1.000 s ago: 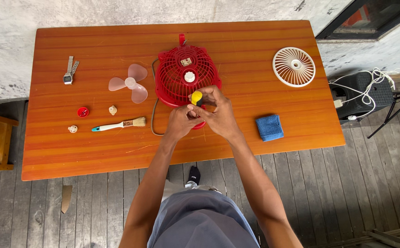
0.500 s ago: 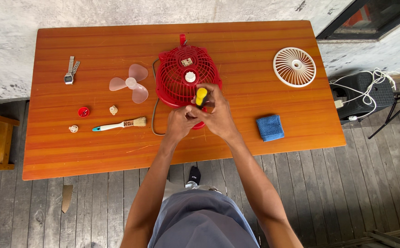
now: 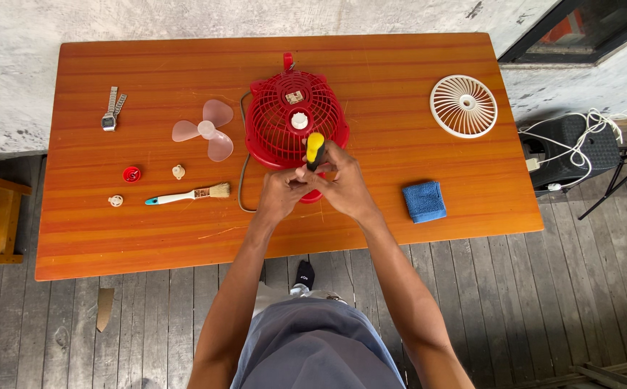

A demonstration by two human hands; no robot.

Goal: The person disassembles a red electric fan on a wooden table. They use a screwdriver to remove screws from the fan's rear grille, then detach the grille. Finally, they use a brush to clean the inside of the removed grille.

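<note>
You are working at an improvised repair spot on an outdoor deck or porch of a home, not in a fitted workshop. Weathered grey floorboards (image 3: pixel 148 324) are running under an orange wooden table (image 3: pixel 414 216), which is standing against a rough whitewashed wall (image 3: pixel 184 18). A dark window frame (image 3: pixel 580 29) is showing at the upper right. A tripod leg (image 3: pixel 616 180) and a tangle of white cable (image 3: pixel 572 144) are lying just beside the table. Household items are sitting laid out on it: a red fan (image 3: pixel 295 122), loose blades (image 3: pixel 205 130), a white grille (image 3: pixel 463 106), a brush (image 3: pixel 187 194), a wristwatch (image 3: pixel 110 115).
</note>
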